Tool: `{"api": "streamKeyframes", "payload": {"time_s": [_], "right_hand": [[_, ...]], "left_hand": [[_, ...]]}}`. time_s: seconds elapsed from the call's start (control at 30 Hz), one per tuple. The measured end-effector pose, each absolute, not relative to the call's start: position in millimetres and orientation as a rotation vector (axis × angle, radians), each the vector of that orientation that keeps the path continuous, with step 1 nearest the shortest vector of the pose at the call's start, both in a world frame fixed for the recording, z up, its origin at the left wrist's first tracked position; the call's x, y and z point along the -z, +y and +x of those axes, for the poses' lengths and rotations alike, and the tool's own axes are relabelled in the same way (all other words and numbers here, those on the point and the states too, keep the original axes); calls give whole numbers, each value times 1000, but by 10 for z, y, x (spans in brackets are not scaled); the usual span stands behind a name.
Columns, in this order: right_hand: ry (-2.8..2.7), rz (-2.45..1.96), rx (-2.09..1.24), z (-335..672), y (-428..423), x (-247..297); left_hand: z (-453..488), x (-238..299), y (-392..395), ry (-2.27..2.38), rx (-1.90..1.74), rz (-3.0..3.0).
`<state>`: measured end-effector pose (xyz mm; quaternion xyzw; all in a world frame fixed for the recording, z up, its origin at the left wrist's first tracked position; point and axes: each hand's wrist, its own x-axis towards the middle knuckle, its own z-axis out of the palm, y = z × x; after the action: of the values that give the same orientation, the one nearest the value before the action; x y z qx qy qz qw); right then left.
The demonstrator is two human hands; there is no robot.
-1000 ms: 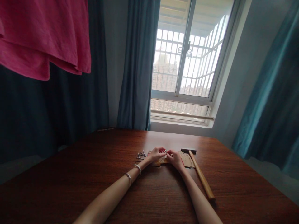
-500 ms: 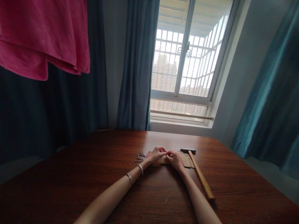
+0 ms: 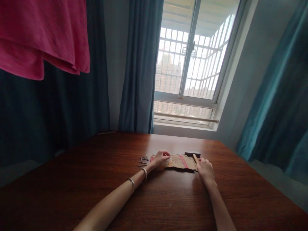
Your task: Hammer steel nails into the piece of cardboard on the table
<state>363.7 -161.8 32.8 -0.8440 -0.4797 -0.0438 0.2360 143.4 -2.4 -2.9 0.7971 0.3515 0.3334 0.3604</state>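
Observation:
A flat brown cardboard piece (image 3: 176, 161) with a pink band and many small holes or dots lies on the table. My left hand (image 3: 160, 159) rests over its left part, thumb and fingers pinched together; a thin pale thing shows at the fingertips, too small to name. My right hand (image 3: 206, 170) is closed round the wooden handle of a hammer, just below the dark hammer head (image 3: 192, 154). That head lies at the cardboard's far right corner. My hand and forearm hide the rest of the handle.
Several thin metal rods (image 3: 143, 160) lie loose left of the cardboard. The brown wooden table (image 3: 134, 199) reaches back to blue curtains (image 3: 139, 70) and a barred window (image 3: 186, 64). A pink cloth (image 3: 45, 38) hangs at upper left.
My right hand has left the left hand's fingertips, moved right and closed on the hammer handle, uncovering the cardboard's middle. My left hand stays pinched in place.

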Motion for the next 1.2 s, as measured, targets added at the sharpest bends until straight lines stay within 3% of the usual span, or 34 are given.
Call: {"api": "streamKeyframes", "payload": {"time_s": [0.23, 0.43, 0.63, 0.8, 1.0, 1.2], "right_hand": [[-1294, -2668, 78, 3567, -2121, -155], [-1454, -2700, 143, 3446, -2105, -146], [-1425, -2580, -38, 3609, -2113, -115], [-1244, -2182, -308, 3698, -2073, -90], [-889, -1433, -905, 3382, -2172, -363], [-867, -1178, -1239, 3070, -2332, -739]], "left_hand": [[1424, 21, -35, 866, -859, 2076], [1401, -20, -72, 851, -853, 2058], [1407, -17, -74, 867, -833, 2075], [1415, 5, -54, 919, -807, 2089], [1425, 58, -13, 908, -829, 2090], [1410, 64, -30, 890, -846, 2107]]}}
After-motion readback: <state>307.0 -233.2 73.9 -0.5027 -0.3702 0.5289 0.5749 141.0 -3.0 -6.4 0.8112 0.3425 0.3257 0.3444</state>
